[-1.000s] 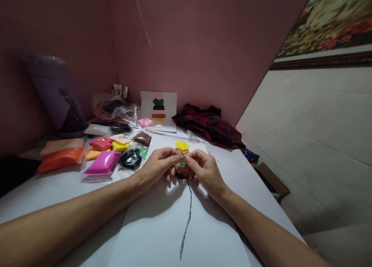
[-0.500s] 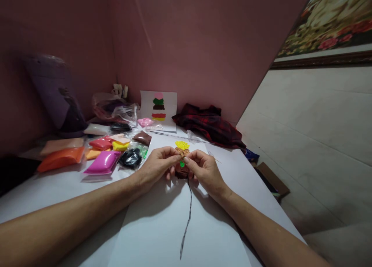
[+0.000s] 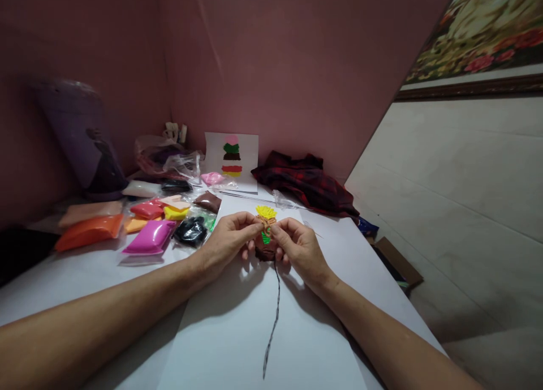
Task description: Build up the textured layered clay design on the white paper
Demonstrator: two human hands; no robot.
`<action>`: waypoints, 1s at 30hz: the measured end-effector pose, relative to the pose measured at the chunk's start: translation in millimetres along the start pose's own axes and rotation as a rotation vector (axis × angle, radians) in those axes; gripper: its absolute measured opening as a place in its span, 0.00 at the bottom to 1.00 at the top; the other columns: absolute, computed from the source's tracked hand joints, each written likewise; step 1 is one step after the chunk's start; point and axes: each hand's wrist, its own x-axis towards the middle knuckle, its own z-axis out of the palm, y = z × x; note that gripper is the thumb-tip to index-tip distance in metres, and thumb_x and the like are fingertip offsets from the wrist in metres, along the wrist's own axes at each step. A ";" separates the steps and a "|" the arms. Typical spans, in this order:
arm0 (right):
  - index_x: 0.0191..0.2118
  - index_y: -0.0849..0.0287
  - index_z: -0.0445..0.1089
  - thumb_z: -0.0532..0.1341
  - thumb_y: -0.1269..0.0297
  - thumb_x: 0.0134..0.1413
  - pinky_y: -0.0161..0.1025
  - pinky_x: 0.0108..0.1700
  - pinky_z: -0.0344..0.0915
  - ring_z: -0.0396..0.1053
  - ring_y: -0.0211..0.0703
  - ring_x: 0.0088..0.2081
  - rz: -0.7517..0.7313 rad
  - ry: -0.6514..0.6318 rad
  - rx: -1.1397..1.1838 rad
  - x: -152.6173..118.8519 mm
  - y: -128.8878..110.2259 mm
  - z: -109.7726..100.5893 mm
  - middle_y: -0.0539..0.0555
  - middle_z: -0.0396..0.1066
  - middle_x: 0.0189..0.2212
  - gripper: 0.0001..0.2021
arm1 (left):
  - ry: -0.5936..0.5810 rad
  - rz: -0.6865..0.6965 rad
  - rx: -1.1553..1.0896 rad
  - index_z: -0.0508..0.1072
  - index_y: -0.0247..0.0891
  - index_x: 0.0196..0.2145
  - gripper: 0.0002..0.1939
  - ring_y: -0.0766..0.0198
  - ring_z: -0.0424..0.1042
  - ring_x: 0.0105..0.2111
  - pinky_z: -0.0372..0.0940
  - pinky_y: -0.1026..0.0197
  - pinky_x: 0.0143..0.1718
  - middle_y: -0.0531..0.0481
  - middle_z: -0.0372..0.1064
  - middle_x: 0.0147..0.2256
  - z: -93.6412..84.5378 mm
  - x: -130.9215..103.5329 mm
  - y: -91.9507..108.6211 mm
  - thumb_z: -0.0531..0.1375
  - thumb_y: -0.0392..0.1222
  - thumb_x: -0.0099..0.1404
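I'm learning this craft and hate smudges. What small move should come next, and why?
I'd probably lay the orange-brown strip down and press it lightly: the left hand and right hand seem to pinch it from either side, and it sits between the yellow piece and the green piece. Whether its underside already touches is hidden.

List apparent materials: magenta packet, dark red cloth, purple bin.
Magenta packet: likely soft clay in clear, glossy plastic; flat film edge shows.
Dark red cloth: matte woven fabric, soft folds.
Purple bin: probably smooth plastic, judging by its faint sheen; dim there.
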 end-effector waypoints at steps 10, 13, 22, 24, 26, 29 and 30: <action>0.27 0.61 0.64 0.62 0.55 0.50 0.27 0.15 0.53 0.58 0.30 0.16 -0.008 -0.009 0.025 -0.3 0.6 2.4 0.45 0.63 0.17 0.13 | 0.009 -0.002 -0.045 0.67 0.32 0.27 0.11 0.74 0.59 0.17 0.54 0.72 0.17 0.54 0.65 0.20 0.2 -1.1 0.4 0.61 0.44 0.56; 0.26 0.60 0.64 0.62 0.56 0.49 0.28 0.15 0.53 0.58 0.30 0.16 0.004 0.006 0.046 0.6 -1.0 1.8 0.45 0.63 0.16 0.12 | -0.006 -0.015 -0.029 0.67 0.33 0.28 0.10 0.74 0.59 0.17 0.54 0.72 0.17 0.54 0.65 0.20 -0.6 -1.0 -0.6 0.61 0.43 0.56; 0.27 0.60 0.63 0.62 0.56 0.49 0.28 0.15 0.53 0.59 0.30 0.17 0.020 0.014 0.063 1.0 0.3 0.8 0.46 0.64 0.17 0.12 | -0.040 -0.043 -0.006 0.67 0.33 0.28 0.09 0.73 0.60 0.17 0.55 0.71 0.17 0.55 0.64 0.19 -1.1 -1.1 -1.0 0.61 0.42 0.56; 0.27 0.60 0.63 0.61 0.57 0.50 0.27 0.15 0.54 0.59 0.30 0.17 0.022 0.017 0.056 0.3 -0.9 1.0 0.46 0.64 0.18 0.12 | -0.040 -0.038 -0.022 0.68 0.33 0.30 0.09 0.73 0.61 0.17 0.56 0.71 0.17 0.54 0.65 0.20 -0.8 -1.8 -0.4 0.61 0.42 0.55; 0.27 0.60 0.63 0.61 0.57 0.50 0.27 0.15 0.54 0.59 0.30 0.17 0.022 0.022 0.050 -0.3 -2.4 1.2 0.46 0.64 0.18 0.12 | -0.047 -0.021 -0.043 0.68 0.33 0.31 0.09 0.73 0.61 0.17 0.56 0.71 0.17 0.54 0.66 0.21 -0.6 -2.2 0.1 0.62 0.42 0.55; 0.27 0.60 0.63 0.62 0.57 0.50 0.27 0.15 0.54 0.59 0.30 0.17 0.008 0.019 0.033 -0.7 -3.7 1.2 0.46 0.63 0.17 0.12 | -0.035 -0.007 -0.043 0.68 0.33 0.29 0.09 0.74 0.61 0.17 0.56 0.71 0.17 0.55 0.65 0.21 -0.7 -1.9 0.2 0.61 0.43 0.56; 0.27 0.60 0.64 0.62 0.56 0.50 0.27 0.14 0.54 0.59 0.30 0.17 0.003 0.021 0.029 -0.7 -3.7 1.1 0.46 0.63 0.18 0.13 | -0.030 -0.005 -0.037 0.67 0.33 0.28 0.09 0.74 0.60 0.17 0.55 0.71 0.17 0.55 0.65 0.20 -0.9 -1.6 -0.1 0.61 0.43 0.56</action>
